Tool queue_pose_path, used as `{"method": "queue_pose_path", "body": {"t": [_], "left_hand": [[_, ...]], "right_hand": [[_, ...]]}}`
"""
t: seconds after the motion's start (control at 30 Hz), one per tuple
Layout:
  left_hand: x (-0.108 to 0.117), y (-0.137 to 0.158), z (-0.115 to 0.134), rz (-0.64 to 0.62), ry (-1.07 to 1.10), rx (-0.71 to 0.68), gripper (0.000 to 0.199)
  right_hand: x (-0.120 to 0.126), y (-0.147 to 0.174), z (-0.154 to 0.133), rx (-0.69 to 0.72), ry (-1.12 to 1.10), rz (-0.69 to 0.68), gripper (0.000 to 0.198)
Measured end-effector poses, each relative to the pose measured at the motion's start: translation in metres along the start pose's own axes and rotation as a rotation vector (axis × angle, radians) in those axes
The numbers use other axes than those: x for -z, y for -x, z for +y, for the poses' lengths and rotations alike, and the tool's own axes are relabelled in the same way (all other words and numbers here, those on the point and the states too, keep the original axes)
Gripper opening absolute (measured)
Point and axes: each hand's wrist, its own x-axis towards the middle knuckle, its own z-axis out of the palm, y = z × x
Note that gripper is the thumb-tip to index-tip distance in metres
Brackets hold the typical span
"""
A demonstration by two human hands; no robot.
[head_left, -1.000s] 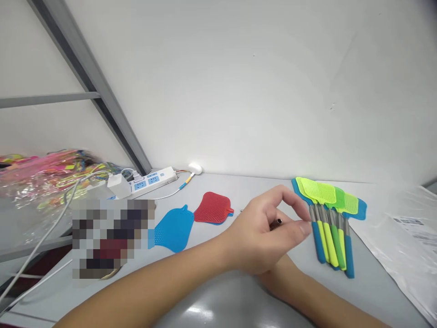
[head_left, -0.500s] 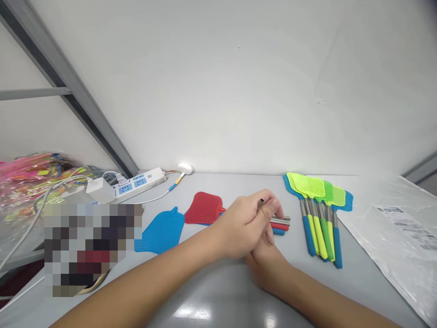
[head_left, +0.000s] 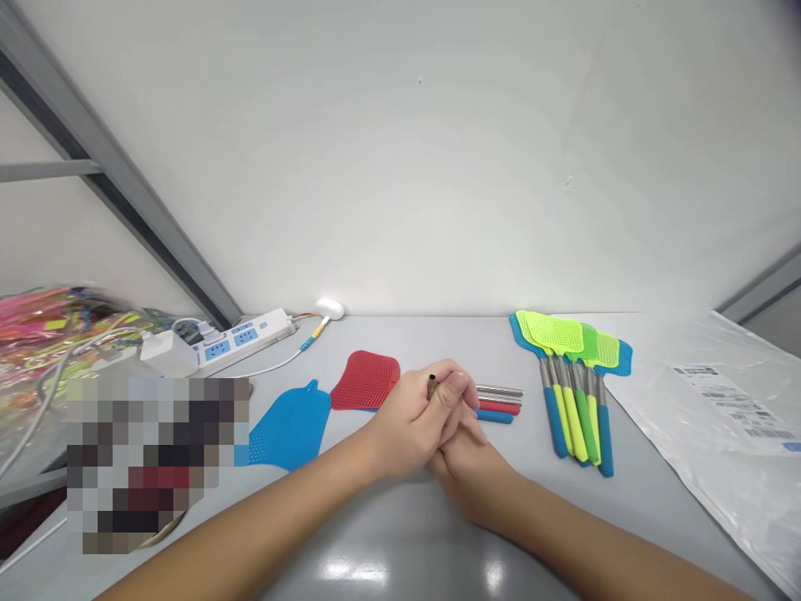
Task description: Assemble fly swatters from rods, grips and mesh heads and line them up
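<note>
My left hand (head_left: 404,421) is closed around a fly swatter handle (head_left: 431,381); only the hollow end of its metal tube sticks out by the thumb. Pressed against it from below is my right hand (head_left: 469,467), fingers curled in, and the rest of the handle is hidden between the two. Behind the hands lie loose handles (head_left: 499,406) with metal tubes and red and blue grips. A red mesh swatter head (head_left: 366,380) lies left of the hands, partly over something blue. A blue swatter head (head_left: 288,430) is nearer, beside my left forearm.
Assembled fly swatters (head_left: 572,392) in yellow, green and blue lie fanned at the right. Beyond them is a white plastic bag (head_left: 701,401). A power strip (head_left: 244,338) with plugs and cables, bagged colourful items (head_left: 68,334) and a blurred-out patch (head_left: 156,459) are at the left.
Both hands, still clasped together around the handle, have shifted slightly left and down relative to the loose handles. The whole view has turned a little to the right.
</note>
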Motion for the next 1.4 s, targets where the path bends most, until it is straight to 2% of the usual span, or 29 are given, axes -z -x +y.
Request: {"method": "queue_pose_path", "body": {"t": [0.17,0.27,0.33,0.43,0.53,0.57,0.63,0.7,0.73,0.77,0.83,0.9,1.03,1.13,1.27,1.33,1.4], "left_hand": [[-0.003,0.009,-0.004,0.060,-0.035,-0.044,0.034],[-0.006,0.016,0.000,0.047,-0.153,-0.077,0.033],[-0.003,0.018,0.006,0.029,-0.308,-0.087,0.032],[0.015,0.018,0.018,-0.042,-0.567,-0.124,0.034],[0.046,0.019,0.026,-0.134,-0.779,-0.206,0.047],[0.059,0.021,0.027,-0.112,-0.870,-0.189,0.049],[0.084,0.029,0.026,0.046,-1.114,-0.060,0.043],[0.110,0.040,0.024,0.246,-1.326,0.161,0.040],[0.122,0.046,0.022,0.298,-1.397,0.301,0.041],[0.132,0.052,0.021,0.295,-1.441,0.456,0.042],[0.149,0.061,0.019,0.267,-1.457,0.598,0.047],[0.158,0.066,0.018,0.226,-1.445,0.678,0.052],[0.159,0.066,0.016,0.172,-1.409,0.784,0.055],[0.159,0.063,0.013,0.120,-1.356,0.792,0.048],[0.164,0.063,0.013,-0.015,-1.220,0.769,0.041],[0.164,0.064,0.018,-0.070,-1.155,0.726,0.038],[0.161,0.064,0.024,-0.100,-1.027,0.627,0.034]], "right_hand": [[0.001,-0.001,-0.003,-0.135,-0.129,-0.103,0.021],[0.002,0.003,-0.002,-0.089,-0.181,-0.137,0.024],[0.005,0.003,-0.004,-0.072,-0.243,-0.156,0.027],[0.010,-0.002,-0.009,-0.119,-0.300,-0.193,0.026],[0.013,-0.004,-0.011,-0.171,-0.291,-0.207,0.022],[0.014,-0.003,-0.009,-0.180,-0.283,-0.201,0.022],[0.014,0.000,-0.006,-0.201,-0.274,-0.187,0.023],[0.014,0.003,-0.003,-0.232,-0.274,-0.161,0.024],[0.015,0.004,-0.003,-0.248,-0.276,-0.141,0.024],[0.016,0.005,-0.002,-0.261,-0.276,-0.114,0.025],[0.020,0.007,-0.001,-0.273,-0.256,-0.052,0.026],[0.024,0.008,0.001,-0.280,-0.210,0.016,0.025],[0.028,0.012,0.007,-0.334,-0.155,0.096,0.025],[0.026,0.014,0.011,-0.357,-0.191,0.117,0.025],[0.023,0.013,0.008,-0.343,-0.235,0.082,0.025],[0.024,0.012,0.005,-0.318,-0.251,0.075,0.023],[0.026,0.011,0.002,-0.291,-0.237,0.095,0.020]]}}
